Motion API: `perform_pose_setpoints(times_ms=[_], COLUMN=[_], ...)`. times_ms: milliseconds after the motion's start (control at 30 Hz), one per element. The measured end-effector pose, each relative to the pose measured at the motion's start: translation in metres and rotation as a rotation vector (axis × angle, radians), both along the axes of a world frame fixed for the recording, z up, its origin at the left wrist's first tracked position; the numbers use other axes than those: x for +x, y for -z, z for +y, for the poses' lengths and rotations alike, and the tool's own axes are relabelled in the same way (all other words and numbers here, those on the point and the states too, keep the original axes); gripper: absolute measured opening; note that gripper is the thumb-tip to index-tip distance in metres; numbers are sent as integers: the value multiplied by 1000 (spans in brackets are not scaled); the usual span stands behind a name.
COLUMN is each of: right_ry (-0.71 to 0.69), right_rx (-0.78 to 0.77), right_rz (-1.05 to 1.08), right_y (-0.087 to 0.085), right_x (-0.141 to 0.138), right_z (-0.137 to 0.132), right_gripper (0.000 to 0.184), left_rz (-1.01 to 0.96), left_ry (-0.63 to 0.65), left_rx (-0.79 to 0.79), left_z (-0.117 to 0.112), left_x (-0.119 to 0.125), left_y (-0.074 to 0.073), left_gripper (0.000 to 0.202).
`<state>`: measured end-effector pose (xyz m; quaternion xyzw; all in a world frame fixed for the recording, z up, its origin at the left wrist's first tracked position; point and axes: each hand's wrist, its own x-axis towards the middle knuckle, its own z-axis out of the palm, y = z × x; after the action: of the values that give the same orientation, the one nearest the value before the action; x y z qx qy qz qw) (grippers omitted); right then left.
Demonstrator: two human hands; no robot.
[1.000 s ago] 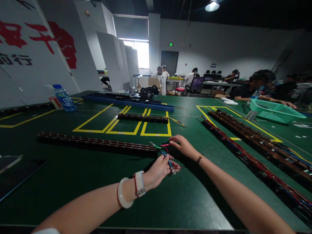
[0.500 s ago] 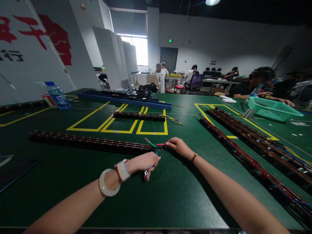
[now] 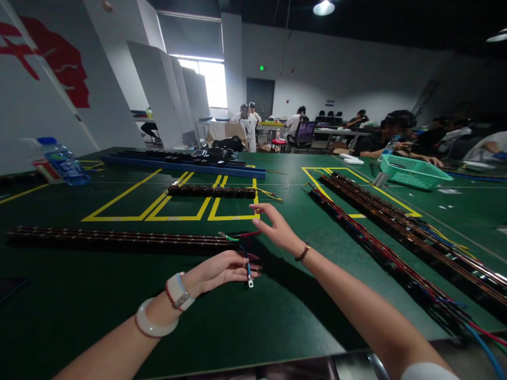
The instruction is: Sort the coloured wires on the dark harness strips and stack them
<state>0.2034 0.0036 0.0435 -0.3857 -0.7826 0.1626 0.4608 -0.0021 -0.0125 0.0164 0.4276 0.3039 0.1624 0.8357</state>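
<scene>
A long dark brown bar assembly [image 3: 119, 240] lies across the green table, with short wires at its right end. My left hand [image 3: 222, 270] is beside that end, palm partly up and fingers stretched out. A blue wire [image 3: 249, 266] with a metal lug crosses in front of those fingers, close to the thumb. Above it my right hand [image 3: 279, 229] hovers with thumb and fingers apart, holding nothing. The tip of a red wire [image 3: 249, 234] is just below its thumb. A green wire [image 3: 229, 238] with a bare lug lies on the bar's end.
A shorter bar assembly [image 3: 212, 191] lies behind, inside yellow tape outlines. On the right are long bundles of bars and wires [image 3: 368, 237]. Farther back are a green basket [image 3: 415, 171], a blue tray [image 3: 190, 168] and a bottle [image 3: 65, 161]. A co-worker [image 3: 396, 137] sits beyond the basket.
My right hand has let go of the red wire and lifted with fingers apart. My left hand has opened from a closed grip, showing the blue wire. The view has turned slightly right.
</scene>
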Motion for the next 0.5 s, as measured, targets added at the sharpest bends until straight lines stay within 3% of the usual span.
perform_pose_setpoints(times_ms=[100,200,300,500], right_ry=[-111,-77,31,170], right_rx=[78,157,206,334], right_rz=[-147,-358,-447,-515], right_y=[-24,-26,-21,-27], right_x=[-31,-50,-48,-36], right_z=[-27,-40,-36,-26], right_gripper=[66,43,21,15], left_rz=[-118,-75,27,16], left_ry=[-61,-129,-142,-129], left_rx=[21,68,87,94], left_z=[-2,-5,-8,-8], left_x=[-2,2,9,9], left_y=[8,13,11,10], left_gripper=[34,27,28,31])
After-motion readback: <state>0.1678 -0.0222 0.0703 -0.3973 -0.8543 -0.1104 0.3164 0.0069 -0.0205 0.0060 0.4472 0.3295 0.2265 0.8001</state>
